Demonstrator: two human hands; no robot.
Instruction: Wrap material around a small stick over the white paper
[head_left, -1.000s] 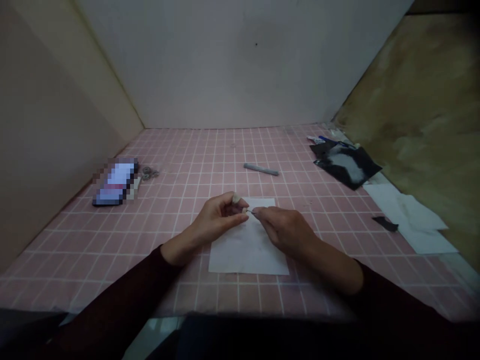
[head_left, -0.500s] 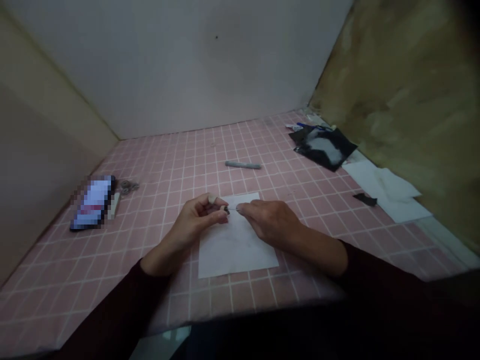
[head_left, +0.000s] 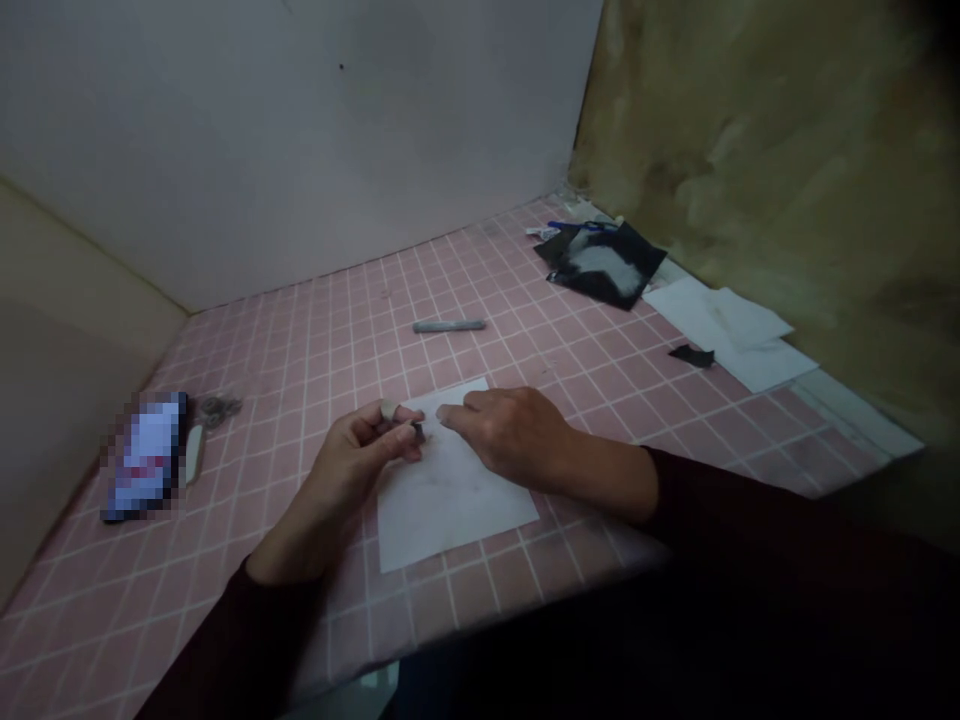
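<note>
Over a white sheet of paper (head_left: 457, 510), my left hand (head_left: 364, 450) pinches a small dark piece (head_left: 418, 430) between thumb and fingertips. The piece is too small to name. A pale band (head_left: 388, 409) wraps one finger of that hand. Close by on the right, my right hand (head_left: 514, 430) is closed with its fingertips pointing at the piece, a short gap away. Whatever its fingers may hold is hidden or too thin to make out.
A grey stick (head_left: 450, 326) lies beyond the paper. To the left are a phone-like blurred object (head_left: 146, 455), a white strip (head_left: 194, 455) and several small rings (head_left: 219, 406). Black sheets (head_left: 637, 262), white papers (head_left: 765, 350) and a dark scrap (head_left: 691, 356) lie right.
The view has turned, so the table's things appear shifted left and tilted. A thin pale line between the hands earlier is no longer visible. My left hand keeps its pinch.
</note>
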